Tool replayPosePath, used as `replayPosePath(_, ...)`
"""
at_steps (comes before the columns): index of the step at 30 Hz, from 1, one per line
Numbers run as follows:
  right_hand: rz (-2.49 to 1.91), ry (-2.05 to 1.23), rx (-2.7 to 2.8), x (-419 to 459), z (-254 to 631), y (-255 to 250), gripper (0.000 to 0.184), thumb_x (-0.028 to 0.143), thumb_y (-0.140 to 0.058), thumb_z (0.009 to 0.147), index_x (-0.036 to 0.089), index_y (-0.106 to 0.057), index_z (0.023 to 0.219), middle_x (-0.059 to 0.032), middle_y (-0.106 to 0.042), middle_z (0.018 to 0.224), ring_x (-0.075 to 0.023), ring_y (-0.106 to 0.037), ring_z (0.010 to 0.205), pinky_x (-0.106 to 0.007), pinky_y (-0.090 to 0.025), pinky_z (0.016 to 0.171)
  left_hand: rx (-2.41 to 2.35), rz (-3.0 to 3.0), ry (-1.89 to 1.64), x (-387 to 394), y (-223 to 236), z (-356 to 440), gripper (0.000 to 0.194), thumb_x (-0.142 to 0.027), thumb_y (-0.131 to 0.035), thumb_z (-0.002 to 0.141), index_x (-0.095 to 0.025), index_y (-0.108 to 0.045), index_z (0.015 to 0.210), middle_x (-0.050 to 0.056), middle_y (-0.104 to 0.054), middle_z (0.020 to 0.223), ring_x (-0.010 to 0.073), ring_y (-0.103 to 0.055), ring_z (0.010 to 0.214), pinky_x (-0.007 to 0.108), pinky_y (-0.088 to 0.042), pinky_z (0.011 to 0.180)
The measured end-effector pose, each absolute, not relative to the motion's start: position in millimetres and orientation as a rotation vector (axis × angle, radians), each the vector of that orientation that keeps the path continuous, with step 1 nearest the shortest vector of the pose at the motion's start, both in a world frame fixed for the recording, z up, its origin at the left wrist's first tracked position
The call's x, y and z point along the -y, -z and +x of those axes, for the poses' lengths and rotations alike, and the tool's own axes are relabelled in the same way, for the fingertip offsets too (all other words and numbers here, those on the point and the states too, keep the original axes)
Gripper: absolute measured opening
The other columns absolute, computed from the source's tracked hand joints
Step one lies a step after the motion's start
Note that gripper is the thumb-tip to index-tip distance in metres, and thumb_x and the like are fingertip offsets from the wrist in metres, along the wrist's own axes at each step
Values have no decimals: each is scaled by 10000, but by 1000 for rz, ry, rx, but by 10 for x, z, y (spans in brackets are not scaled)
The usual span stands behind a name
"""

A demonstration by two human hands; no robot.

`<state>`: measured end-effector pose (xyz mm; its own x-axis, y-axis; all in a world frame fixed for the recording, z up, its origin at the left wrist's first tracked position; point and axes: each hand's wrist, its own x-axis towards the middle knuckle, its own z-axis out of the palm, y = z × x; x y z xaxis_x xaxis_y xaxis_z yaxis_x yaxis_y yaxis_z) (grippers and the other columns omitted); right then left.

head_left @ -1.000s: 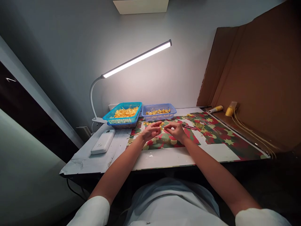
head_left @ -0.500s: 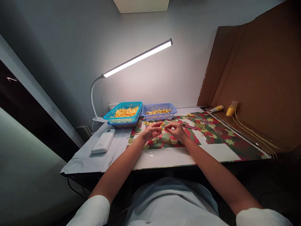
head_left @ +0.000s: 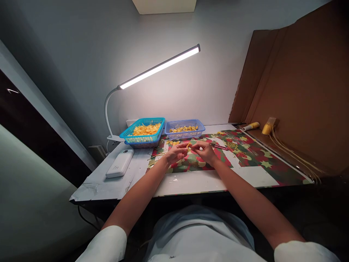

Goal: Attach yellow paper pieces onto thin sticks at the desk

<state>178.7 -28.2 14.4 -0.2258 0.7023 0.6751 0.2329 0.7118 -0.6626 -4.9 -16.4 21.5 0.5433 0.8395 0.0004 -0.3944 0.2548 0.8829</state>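
Observation:
Over the middle of the table, my left hand (head_left: 176, 153) pinches a small yellow ribbon bow (head_left: 188, 145) between thumb and fingers. My right hand (head_left: 205, 152) meets it from the right, thumb and forefinger pressed together at the bow's edge. Whatever lies between those right fingertips is too small to make out. More yellow bows (head_left: 172, 143) rest on the patterned sheet just beyond my left hand. Right of my right hand lies a pink-handled tool (head_left: 219, 147), with thin gold strips (head_left: 233, 146) scattered past it.
A teal basket (head_left: 160, 120) of yellow ribbon pieces sits stacked on a blue one. Beside it a periwinkle basket (head_left: 202, 128) holds small gold pieces. A white power bank (head_left: 120, 163) lies left, near the lamp (head_left: 107, 112). Cardboard (head_left: 297, 87) stands at right, by yellow spools (head_left: 268, 126).
The yellow bow has turned slightly and sits a little lower between my fingertips. Both hands stay in nearly the same place.

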Motion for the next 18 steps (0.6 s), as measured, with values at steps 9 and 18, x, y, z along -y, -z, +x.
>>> replayPosePath(9, -759, -577, 1737, 262, 1733, -78, 272, 439, -651, 770, 189, -664, 665, -30, -629, 658, -151, -548, 635, -294, -444, 594, -549, 1023, -907, 128, -147, -27, 409, -83, -807, 534, -150, -722, 929, 38, -676, 857, 33, -544, 638, 135, -433, 595)
replayPosePath(18, -754, -757, 1637, 167, 1672, 17, 255, 441, -680, 726, 187, -684, 710, -47, -681, 749, -173, -614, 702, -316, -490, 644, -645, 1038, -1020, 120, -121, 1, 407, -133, -843, 512, -168, -730, 902, 22, -682, 809, 54, -573, 658, 201, -442, 692)
